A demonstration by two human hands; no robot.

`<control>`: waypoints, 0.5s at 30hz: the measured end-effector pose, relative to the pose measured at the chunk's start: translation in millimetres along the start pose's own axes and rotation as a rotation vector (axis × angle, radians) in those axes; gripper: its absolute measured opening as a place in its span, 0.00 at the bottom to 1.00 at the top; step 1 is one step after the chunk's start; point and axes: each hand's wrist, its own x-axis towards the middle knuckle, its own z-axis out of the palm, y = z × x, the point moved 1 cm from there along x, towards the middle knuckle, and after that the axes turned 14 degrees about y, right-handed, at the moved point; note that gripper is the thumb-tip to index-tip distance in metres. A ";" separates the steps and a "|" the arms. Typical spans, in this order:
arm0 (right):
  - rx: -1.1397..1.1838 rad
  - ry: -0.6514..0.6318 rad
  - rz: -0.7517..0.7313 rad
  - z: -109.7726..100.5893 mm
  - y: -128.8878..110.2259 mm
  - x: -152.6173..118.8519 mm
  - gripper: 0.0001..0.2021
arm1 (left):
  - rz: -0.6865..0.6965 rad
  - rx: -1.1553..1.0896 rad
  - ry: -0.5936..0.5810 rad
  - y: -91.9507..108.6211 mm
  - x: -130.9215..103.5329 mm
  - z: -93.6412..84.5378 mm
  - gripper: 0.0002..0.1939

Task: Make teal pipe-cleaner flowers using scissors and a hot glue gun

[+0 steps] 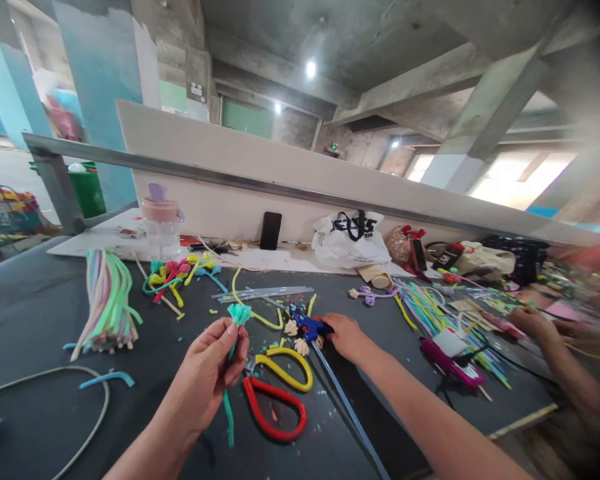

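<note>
My left hand (213, 363) is closed, thumb and fingers pinching a teal pipe-cleaner flower (239, 313) upright by its stem, whose tail hangs below. My right hand (349, 338) is wrapped round the back of a dark blue glue gun (307, 327) lying on the table. A long clear glue stick (347, 400) runs from it toward the lower right. Small cream fluffy pieces (301, 347) lie against the gun. Between my hands rest scissors with one yellow and one red handle (275, 410); their blades are mostly hidden behind my left hand.
A bundle of pastel pipe cleaners (105, 303) lies left, near a pink-lidded bottle (161, 223). Clear glue sticks (265, 293) lie ahead. A phone (271, 231) and white bag (351, 239) stand at the back. Right are a purple device (453, 363) and another person's hand (533, 323).
</note>
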 end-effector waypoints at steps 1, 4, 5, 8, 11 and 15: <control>0.011 -0.004 -0.046 1.7 1.9 -0.5 0.18 | 0.002 0.000 0.001 0.1 0.1 0.1 0.11; 0.039 0.017 -0.152 -2.1 6.2 -4.9 0.16 | 0.005 0.004 0.005 -0.5 1.0 -0.7 0.10; 0.048 0.028 -0.180 -5.9 7.9 -8.2 0.16 | 0.006 0.007 0.006 -0.8 1.3 -1.3 0.10; 0.078 0.038 -0.259 -19.2 11.4 -26.3 0.17 | 0.014 0.008 0.009 -1.1 1.3 -2.8 0.09; 0.128 0.022 -0.373 -27.3 7.6 -51.6 0.17 | 0.016 0.010 -0.010 -0.5 -0.2 -2.6 0.09; 0.188 0.033 -0.490 -27.2 -11.1 -70.5 0.18 | 0.017 0.020 -0.021 1.3 -2.6 -0.9 0.10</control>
